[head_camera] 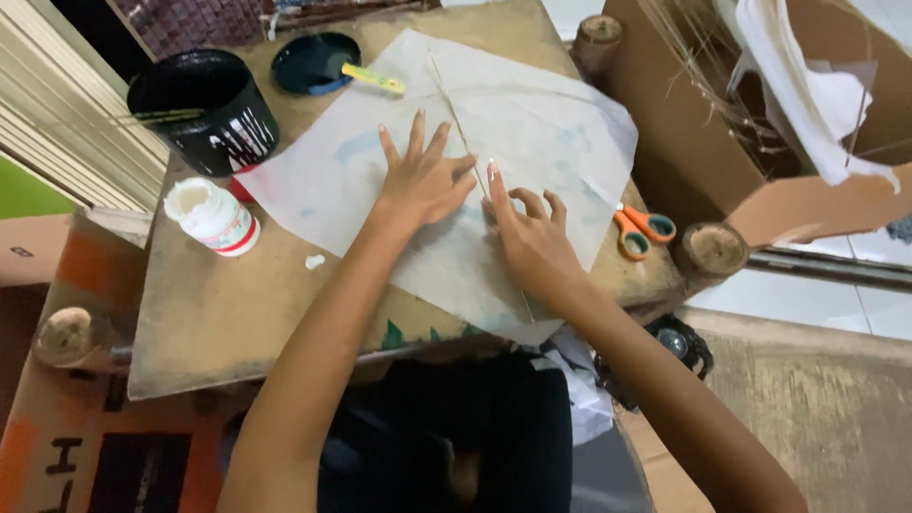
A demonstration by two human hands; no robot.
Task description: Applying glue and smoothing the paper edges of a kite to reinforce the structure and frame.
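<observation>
A thin pale sheet of paper (532, 123) lies spread over a small worn wooden table (209, 304). A slim straight stick (448, 95) runs along the paper from the far side toward me. My left hand (421, 180) rests flat on the paper with fingers spread, just left of the stick. My right hand (532, 237) sits to the stick's right, its forefinger stretched out and pressing the paper beside the stick, the other fingers curled. Neither hand grips anything.
A black bucket (204, 109) with thin sticks stands at the table's far left, a dark lid with a yellow-handled tool (318, 62) beside it. A white glue jar (211, 217) sits left. Orange scissors (641, 230) lie right. A cardboard box (703, 123) stands at right.
</observation>
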